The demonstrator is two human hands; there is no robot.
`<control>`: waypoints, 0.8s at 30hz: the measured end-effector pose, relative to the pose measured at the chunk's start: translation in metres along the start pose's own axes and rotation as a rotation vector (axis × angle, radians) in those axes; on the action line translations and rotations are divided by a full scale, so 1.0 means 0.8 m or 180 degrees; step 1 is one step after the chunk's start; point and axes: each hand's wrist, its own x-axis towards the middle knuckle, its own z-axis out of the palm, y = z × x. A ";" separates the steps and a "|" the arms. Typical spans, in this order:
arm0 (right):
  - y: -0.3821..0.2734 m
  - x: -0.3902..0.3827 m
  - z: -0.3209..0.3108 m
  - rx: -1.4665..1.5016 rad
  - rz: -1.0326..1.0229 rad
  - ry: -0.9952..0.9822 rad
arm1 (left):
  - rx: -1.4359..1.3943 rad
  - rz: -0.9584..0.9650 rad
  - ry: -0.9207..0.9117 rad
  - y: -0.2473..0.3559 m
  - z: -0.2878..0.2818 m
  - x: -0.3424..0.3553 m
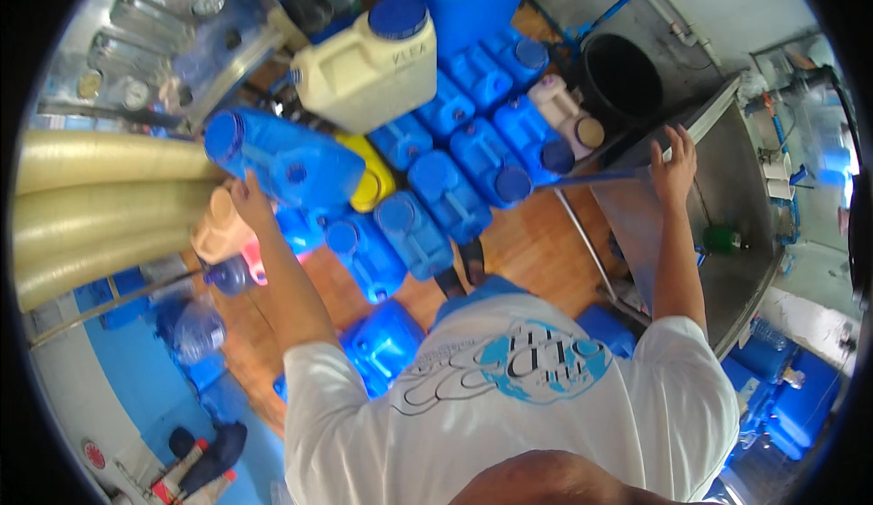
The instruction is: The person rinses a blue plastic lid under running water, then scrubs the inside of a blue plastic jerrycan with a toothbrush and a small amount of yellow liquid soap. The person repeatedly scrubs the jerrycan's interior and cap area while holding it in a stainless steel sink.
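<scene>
My left hand point(250, 200) grips the lower left end of a blue jug point(318, 164) lying tilted above other containers. My right hand point(673, 160) is open, fingers bent and apart, at the near edge of a steel sink point(737, 260); whether it touches the metal I cannot tell. Between my hands several blue jugs point(446, 196) stand packed on the wooden floor, with a yellow one point(373, 187) and a pale pink one point(559, 110) among them. A large cream jug point(359, 82) is behind the blue jug in my left hand. A peach jug point(218, 232) sits below that hand.
Pale yellow rolled sheeting or tubes point(109, 196) jut in from the left. A black bucket point(623, 73) sits at the back right. A steel counter point(227, 78) is at upper left. More blue containers point(382, 341) lie by my body; water bottles point(195, 328) are at lower left.
</scene>
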 end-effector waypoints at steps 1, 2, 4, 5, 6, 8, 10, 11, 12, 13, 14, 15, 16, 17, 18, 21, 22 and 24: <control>0.022 -0.014 -0.005 -0.0352 0.0327 -0.0072 | 0.0263 -0.0077 0.0351 0.013 0.010 -0.018; 0.048 -0.032 0.001 0.0049 0.0582 -0.0303 | 0.0541 -0.0184 0.0716 0.013 0.016 -0.036; 0.093 -0.067 0.023 0.0893 0.1051 -0.0816 | 0.0141 0.0127 0.0559 -0.001 0.034 -0.062; 0.098 -0.070 0.025 0.0788 0.1093 -0.0832 | 0.0230 0.0220 0.0263 0.010 0.048 -0.075; 0.092 -0.072 0.028 0.0699 0.1111 -0.0879 | 0.0352 0.0296 -0.0008 0.030 0.057 -0.095; 0.071 -0.061 0.033 0.0504 0.0866 -0.0843 | 0.0555 0.0545 -0.0457 0.082 0.082 -0.127; 0.034 -0.038 0.012 0.0085 0.0208 -0.0898 | 0.0703 0.0870 -0.0831 0.150 0.128 -0.143; 0.024 -0.027 0.006 -0.0145 -0.0109 -0.0891 | 0.0738 0.1001 -0.1027 0.170 0.158 -0.139; 0.020 -0.020 0.009 0.0017 -0.0158 -0.0899 | 0.0763 0.1130 -0.1233 0.186 0.193 -0.132; 0.020 -0.015 0.013 0.0176 -0.0207 -0.0922 | 0.0817 0.1345 -0.1255 0.201 0.231 -0.126; 0.022 -0.014 0.019 0.0340 -0.0250 -0.0956 | 0.0879 0.1555 -0.1287 0.214 0.272 -0.118; 0.024 -0.017 0.023 0.0407 -0.0224 -0.1051 | 0.0901 0.1629 -0.1360 0.235 0.312 -0.113; 0.027 -0.018 0.024 0.0466 -0.0188 -0.1138 | 0.0911 0.1711 -0.1439 0.249 0.355 -0.103; 0.026 -0.014 0.025 0.0552 -0.0174 -0.1200 | 0.1070 0.1998 -0.1416 0.253 0.392 -0.086; 0.023 -0.012 0.024 0.0672 -0.0156 -0.1130 | 0.1208 0.2280 -0.1402 0.256 0.431 -0.069; 0.024 -0.007 0.018 0.0795 -0.0067 -0.1250 | 0.1626 0.1951 -0.1478 0.268 0.539 -0.026; 0.023 -0.002 0.013 0.0895 -0.0014 -0.1268 | 0.1782 0.1792 -0.1507 0.277 0.571 -0.012; 0.024 0.000 0.014 0.0981 0.0006 -0.1309 | 0.2089 0.1554 -0.1547 0.285 0.625 0.020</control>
